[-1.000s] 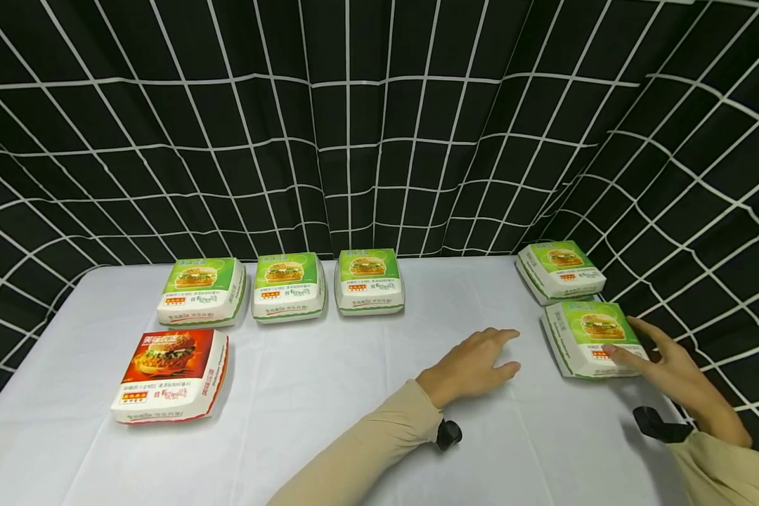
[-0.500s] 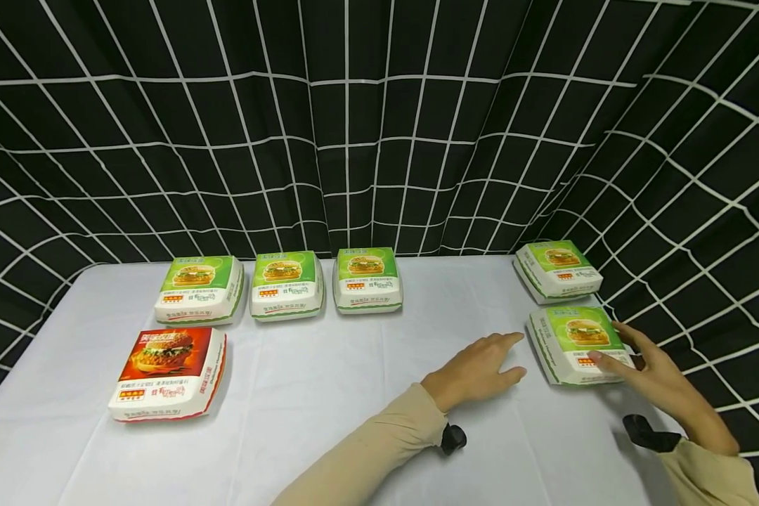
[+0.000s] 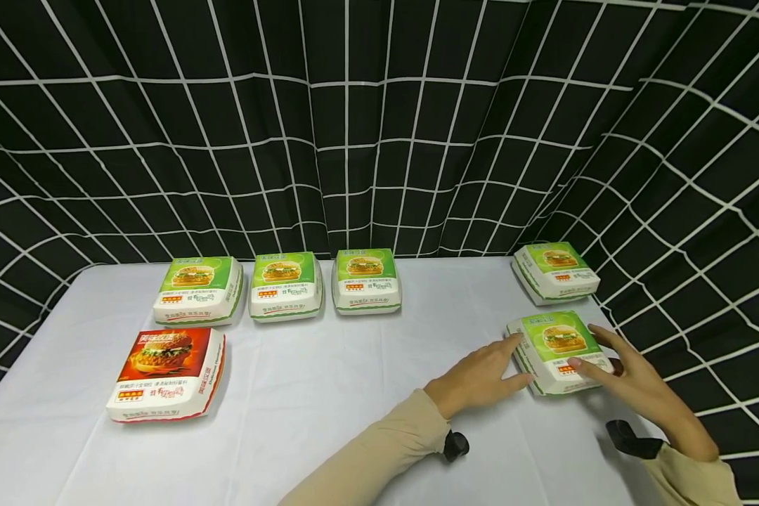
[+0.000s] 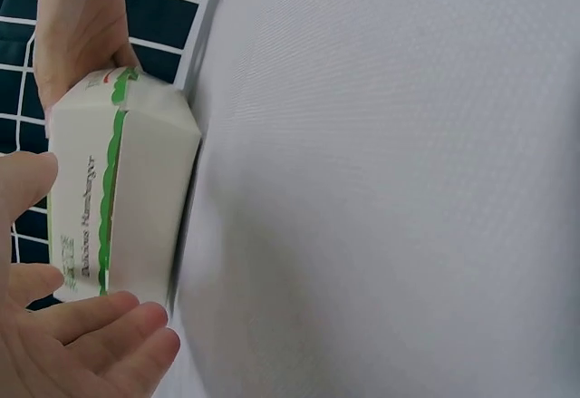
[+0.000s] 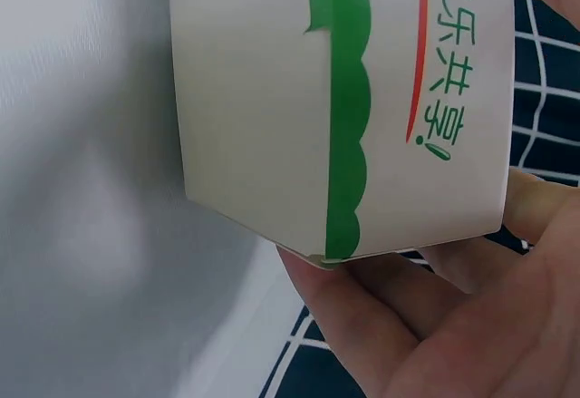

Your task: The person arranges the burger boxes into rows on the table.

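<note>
A green-and-white hamburger box [image 3: 561, 339] lies flat on the white table at the right, tilted slightly in direction. My right hand [image 3: 641, 386] holds its right side, thumb on the lid's near edge; in the right wrist view the fingers [image 5: 362, 312] curl behind the carton. At the box's left side is my left hand [image 3: 477, 376], fingers stretched and loosely spread, its tips at the side wall. In the left wrist view those fingertips [image 4: 118, 339] lie against or very near the white wall; contact is hard to tell.
Behind the held carton stands another green hamburger box [image 3: 555, 270]. Along the back left are several more, such as one green box [image 3: 367, 281]. A red hamburger box [image 3: 167, 372] lies at the front left. Black gridded cloth [image 3: 379, 140] walls the back and right sides.
The right hand has drawn the green hamburger box leftward and a little nearer, away from the right edge. The left hand has shifted slightly right, so its fingertips now meet the box's left side in view.
</note>
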Demonstrator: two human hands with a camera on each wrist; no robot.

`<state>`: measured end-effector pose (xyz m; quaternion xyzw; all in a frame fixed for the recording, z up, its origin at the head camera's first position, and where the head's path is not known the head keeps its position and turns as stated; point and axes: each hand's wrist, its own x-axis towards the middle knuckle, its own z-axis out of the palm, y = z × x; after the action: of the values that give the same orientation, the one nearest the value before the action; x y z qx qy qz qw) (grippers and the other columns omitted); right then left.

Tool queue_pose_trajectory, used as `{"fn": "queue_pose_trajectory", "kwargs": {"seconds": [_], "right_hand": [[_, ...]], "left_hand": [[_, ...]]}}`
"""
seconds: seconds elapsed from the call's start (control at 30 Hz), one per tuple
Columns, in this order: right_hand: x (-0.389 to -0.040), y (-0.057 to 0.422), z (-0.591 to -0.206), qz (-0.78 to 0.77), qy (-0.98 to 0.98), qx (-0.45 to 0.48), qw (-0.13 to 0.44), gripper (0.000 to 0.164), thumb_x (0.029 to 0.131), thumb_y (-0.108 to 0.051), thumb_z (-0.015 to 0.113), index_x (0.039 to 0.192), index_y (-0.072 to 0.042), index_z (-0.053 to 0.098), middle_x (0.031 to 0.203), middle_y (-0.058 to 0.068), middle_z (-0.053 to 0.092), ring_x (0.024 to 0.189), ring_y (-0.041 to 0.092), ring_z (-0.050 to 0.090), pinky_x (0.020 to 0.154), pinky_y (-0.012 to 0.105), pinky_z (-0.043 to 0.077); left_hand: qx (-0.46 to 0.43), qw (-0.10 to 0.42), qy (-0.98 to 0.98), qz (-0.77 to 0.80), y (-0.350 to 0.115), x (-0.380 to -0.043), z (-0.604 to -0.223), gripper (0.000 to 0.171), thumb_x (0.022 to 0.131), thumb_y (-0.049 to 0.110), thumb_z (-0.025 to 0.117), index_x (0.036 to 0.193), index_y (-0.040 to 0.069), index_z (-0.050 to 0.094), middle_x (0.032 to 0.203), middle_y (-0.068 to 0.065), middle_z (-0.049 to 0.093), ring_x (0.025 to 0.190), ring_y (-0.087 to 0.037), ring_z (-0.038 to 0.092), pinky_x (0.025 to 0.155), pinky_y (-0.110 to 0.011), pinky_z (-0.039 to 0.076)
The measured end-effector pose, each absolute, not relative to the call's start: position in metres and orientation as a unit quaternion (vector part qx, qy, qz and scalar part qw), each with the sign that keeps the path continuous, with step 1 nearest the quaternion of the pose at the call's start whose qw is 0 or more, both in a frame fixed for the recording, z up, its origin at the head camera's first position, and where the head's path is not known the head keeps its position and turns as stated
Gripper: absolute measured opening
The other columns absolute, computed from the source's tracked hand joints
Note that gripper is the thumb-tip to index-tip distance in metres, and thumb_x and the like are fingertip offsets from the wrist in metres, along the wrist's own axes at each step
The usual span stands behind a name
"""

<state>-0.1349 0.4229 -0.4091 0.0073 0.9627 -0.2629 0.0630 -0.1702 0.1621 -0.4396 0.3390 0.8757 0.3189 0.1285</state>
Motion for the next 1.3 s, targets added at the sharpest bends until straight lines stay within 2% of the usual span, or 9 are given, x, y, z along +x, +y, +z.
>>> {"fn": "queue_pose_trajectory", "kwargs": {"seconds": [0.07,0.17,0.3,0.37,0.53,0.77,0.97,1.07,1.3], "right_hand": [[-0.135,0.419,-0.409,-0.261,0.963,0.004,0.062,0.085,0.095,-0.037,0.064,0.152,0.009,0.021,0.146,0.04,0.036,0.106,0.022,0.054,0.069,0.012,0.043],[-0.135,0.413,-0.409,-0.272,0.96,-0.002,0.067,0.084,0.096,-0.035,0.064,0.152,0.009,0.021,0.146,0.04,0.035,0.109,0.024,0.056,0.07,0.011,0.043],[-0.135,0.406,-0.407,-0.295,0.952,-0.005,0.079,0.083,0.097,-0.032,0.064,0.153,0.01,0.019,0.148,0.04,0.031,0.115,0.05,0.056,0.07,0.012,0.046],[-0.134,0.402,-0.406,-0.302,0.95,-0.008,0.083,0.082,0.097,-0.031,0.064,0.153,0.01,0.019,0.149,0.039,0.03,0.114,0.052,0.057,0.07,0.013,0.047],[-0.134,0.392,-0.401,-0.323,0.943,-0.016,0.084,0.081,0.097,-0.03,0.064,0.153,0.009,0.02,0.15,0.038,0.03,0.115,0.053,0.058,0.07,0.015,0.049],[-0.133,0.374,-0.393,-0.333,0.938,-0.014,0.092,0.083,0.097,-0.037,0.062,0.155,0.003,0.019,0.153,0.036,0.028,0.122,0.058,0.052,0.073,0.017,0.051],[-0.132,0.359,-0.387,-0.342,0.935,-0.028,0.09,0.082,0.098,-0.036,0.062,0.155,0.003,0.019,0.153,0.036,0.027,0.124,0.06,0.049,0.082,0.035,0.058],[-0.131,0.353,-0.386,-0.348,0.932,-0.037,0.088,0.081,0.098,-0.036,0.063,0.155,0.003,0.019,0.154,0.035,0.027,0.124,0.059,0.049,0.085,0.04,0.058],[-0.13,0.336,-0.384,-0.368,0.925,-0.065,0.075,0.079,0.097,-0.032,0.065,0.155,0.0,0.022,0.153,0.033,0.03,0.122,0.054,0.054,0.086,0.034,0.057]], "left_hand": [[0.339,0.129,0.874,0.324,0.161,-0.169,-0.442,0.073,0.101,0.052,0.048,0.159,0.016,0.022,0.16,0.0,0.035,0.145,-0.01,0.037,0.116,-0.022,0.034],[0.334,0.132,0.87,0.338,0.158,-0.168,-0.445,0.075,0.101,0.053,0.047,0.159,0.015,0.02,0.162,-0.001,0.032,0.146,-0.012,0.035,0.117,-0.024,0.033],[0.321,0.128,0.867,0.359,0.151,-0.167,-0.449,0.075,0.101,0.054,0.046,0.159,0.014,0.02,0.162,-0.002,0.032,0.146,-0.014,0.036,0.117,-0.026,0.034],[0.317,0.121,0.866,0.366,0.148,-0.167,-0.45,0.075,0.101,0.054,0.046,0.159,0.013,0.021,0.161,-0.004,0.034,0.145,-0.015,0.037,0.116,-0.027,0.035],[0.308,0.112,0.868,0.374,0.138,-0.165,-0.446,0.076,0.1,0.054,0.046,0.158,0.012,0.022,0.158,-0.006,0.038,0.144,-0.017,0.04,0.115,-0.03,0.038],[0.295,0.101,0.866,0.392,0.123,-0.162,-0.441,0.073,0.101,0.052,0.047,0.158,0.011,0.024,0.158,-0.007,0.039,0.144,-0.018,0.04,0.116,-0.032,0.038],[0.281,0.094,0.864,0.406,0.11,-0.158,-0.439,0.073,0.102,0.052,0.045,0.158,0.012,0.023,0.158,-0.007,0.038,0.145,-0.02,0.039,0.117,-0.035,0.037],[0.274,0.091,0.862,0.417,0.103,-0.156,-0.438,0.072,0.102,0.052,0.044,0.158,0.012,0.023,0.159,-0.006,0.036,0.145,-0.02,0.038,0.117,-0.037,0.037],[0.267,0.074,0.857,0.434,0.084,-0.153,-0.434,0.071,0.102,0.048,0.048,0.156,0.009,0.025,0.159,-0.009,0.037,0.145,-0.022,0.039,0.118,-0.038,0.036]]}}
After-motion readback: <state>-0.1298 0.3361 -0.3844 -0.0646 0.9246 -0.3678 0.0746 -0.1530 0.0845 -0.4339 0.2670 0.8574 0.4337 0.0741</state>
